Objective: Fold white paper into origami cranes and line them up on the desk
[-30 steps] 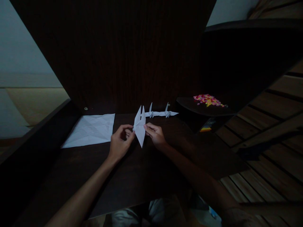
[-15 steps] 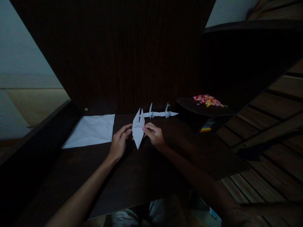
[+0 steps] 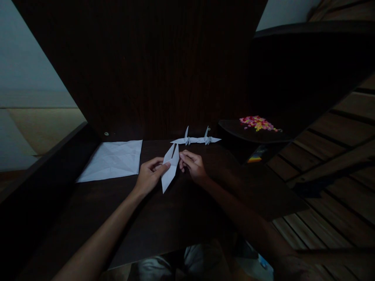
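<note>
A white sheet of origami paper (image 3: 169, 171), folded into a long kite shape with a slit between its two upper points, is tilted over the dark desk. My left hand (image 3: 149, 175) grips its left side, thumb pressed flat on the front face and the other fingers partly hidden behind. At the right edge of the upper flap, my right hand (image 3: 191, 166) has its thumb and fingers pinched together; the fingertips meet the paper's edge. Just beyond stand two finished white paper cranes, a left crane (image 3: 186, 139) and a right crane (image 3: 207, 139), side by side.
Flat white sheets of creased paper (image 3: 114, 160) lie to the left on the desk (image 3: 131, 226). A rounded shelf (image 3: 231, 127) at the right carries a pile of small pink and yellow pieces (image 3: 258, 123). A tall dark panel (image 3: 164, 70) closes off the back.
The folded paper has tilted and come slightly lower and left. My left thumb has moved onto its face, while my right thumb has slid off the front to the upper right edge.
</note>
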`<action>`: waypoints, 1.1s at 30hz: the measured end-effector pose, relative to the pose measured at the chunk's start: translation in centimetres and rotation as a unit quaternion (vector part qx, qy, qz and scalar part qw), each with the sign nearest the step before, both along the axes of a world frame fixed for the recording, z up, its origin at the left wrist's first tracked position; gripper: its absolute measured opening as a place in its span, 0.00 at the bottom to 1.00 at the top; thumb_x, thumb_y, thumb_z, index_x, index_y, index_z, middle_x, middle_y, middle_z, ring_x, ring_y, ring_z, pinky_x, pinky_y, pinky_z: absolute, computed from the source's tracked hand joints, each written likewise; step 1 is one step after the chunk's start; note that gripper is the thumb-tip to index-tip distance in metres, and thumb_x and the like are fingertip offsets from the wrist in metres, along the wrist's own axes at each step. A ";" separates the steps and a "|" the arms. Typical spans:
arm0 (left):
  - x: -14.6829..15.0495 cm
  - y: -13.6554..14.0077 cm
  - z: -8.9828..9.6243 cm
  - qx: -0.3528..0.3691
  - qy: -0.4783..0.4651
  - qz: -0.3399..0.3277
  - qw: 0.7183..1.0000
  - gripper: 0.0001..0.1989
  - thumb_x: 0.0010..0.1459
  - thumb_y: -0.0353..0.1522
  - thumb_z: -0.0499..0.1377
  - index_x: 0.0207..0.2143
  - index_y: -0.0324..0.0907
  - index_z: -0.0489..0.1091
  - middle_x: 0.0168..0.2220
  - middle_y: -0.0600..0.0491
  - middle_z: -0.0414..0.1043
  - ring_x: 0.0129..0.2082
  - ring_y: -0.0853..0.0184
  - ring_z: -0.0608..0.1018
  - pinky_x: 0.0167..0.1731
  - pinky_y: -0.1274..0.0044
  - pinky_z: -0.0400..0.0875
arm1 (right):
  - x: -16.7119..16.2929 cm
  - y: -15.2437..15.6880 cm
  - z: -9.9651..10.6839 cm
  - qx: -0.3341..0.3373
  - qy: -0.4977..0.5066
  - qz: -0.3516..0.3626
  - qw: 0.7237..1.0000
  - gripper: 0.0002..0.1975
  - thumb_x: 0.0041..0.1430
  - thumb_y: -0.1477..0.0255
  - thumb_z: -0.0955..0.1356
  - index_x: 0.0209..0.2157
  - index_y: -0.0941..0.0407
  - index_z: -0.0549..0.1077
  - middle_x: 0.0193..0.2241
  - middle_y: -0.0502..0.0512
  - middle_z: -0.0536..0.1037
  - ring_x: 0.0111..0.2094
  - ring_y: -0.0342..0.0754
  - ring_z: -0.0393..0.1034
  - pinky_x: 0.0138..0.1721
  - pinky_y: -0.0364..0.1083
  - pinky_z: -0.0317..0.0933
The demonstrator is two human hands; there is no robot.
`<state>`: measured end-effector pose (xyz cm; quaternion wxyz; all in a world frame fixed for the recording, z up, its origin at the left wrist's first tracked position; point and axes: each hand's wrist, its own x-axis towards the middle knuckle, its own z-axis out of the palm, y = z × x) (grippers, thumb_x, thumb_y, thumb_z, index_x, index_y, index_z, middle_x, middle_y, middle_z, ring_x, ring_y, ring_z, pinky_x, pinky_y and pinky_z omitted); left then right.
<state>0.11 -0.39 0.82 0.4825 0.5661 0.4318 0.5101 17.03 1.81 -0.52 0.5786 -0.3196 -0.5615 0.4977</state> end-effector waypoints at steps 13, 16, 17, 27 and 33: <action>-0.1 0.2 0.1 -0.170 -0.128 -0.080 0.974 0.08 0.39 0.28 0.65 0.27 0.37 0.75 0.26 0.52 0.77 0.24 0.67 0.76 0.26 0.78 0.67 | 0.2 -0.2 -0.1 -0.022 -0.021 0.056 0.998 0.14 0.46 0.63 0.73 0.33 0.58 0.77 0.20 0.48 0.72 0.15 0.36 0.59 0.15 0.39 0.50; -0.1 0.1 0.1 -0.191 -0.126 -0.090 0.969 0.10 0.39 0.27 0.64 0.29 0.37 0.76 0.27 0.51 0.77 0.25 0.65 0.76 0.27 0.76 0.68 | 0.2 -0.3 0.2 -0.025 -0.028 0.062 0.997 0.14 0.45 0.64 0.73 0.32 0.59 0.77 0.19 0.48 0.72 0.15 0.36 0.59 0.14 0.39 0.49; -0.1 0.1 0.1 -0.194 -0.126 -0.093 0.969 0.10 0.39 0.27 0.64 0.29 0.37 0.76 0.27 0.51 0.77 0.25 0.66 0.76 0.27 0.76 0.69 | 0.2 -0.3 0.3 -0.025 -0.029 0.063 0.997 0.14 0.45 0.64 0.73 0.32 0.59 0.77 0.19 0.48 0.72 0.15 0.36 0.59 0.14 0.38 0.49; -0.2 0.0 0.0 -0.154 -0.093 -0.093 0.979 0.14 0.41 0.33 0.69 0.33 0.38 0.77 0.31 0.50 0.79 0.28 0.67 0.77 0.31 0.76 0.68 | 0.6 0.0 0.1 -0.018 -0.017 0.074 0.997 0.10 0.47 0.66 0.73 0.29 0.58 0.77 0.20 0.48 0.72 0.16 0.37 0.61 0.15 0.38 0.50; -0.4 0.2 -0.1 -0.130 -0.061 -0.094 0.985 0.14 0.41 0.33 0.69 0.33 0.38 0.78 0.33 0.50 0.79 0.32 0.65 0.77 0.36 0.75 0.68 | 0.6 -0.4 0.9 -0.005 -0.051 0.064 0.997 0.09 0.47 0.67 0.73 0.26 0.59 0.77 0.19 0.48 0.72 0.15 0.36 0.59 0.14 0.38 0.49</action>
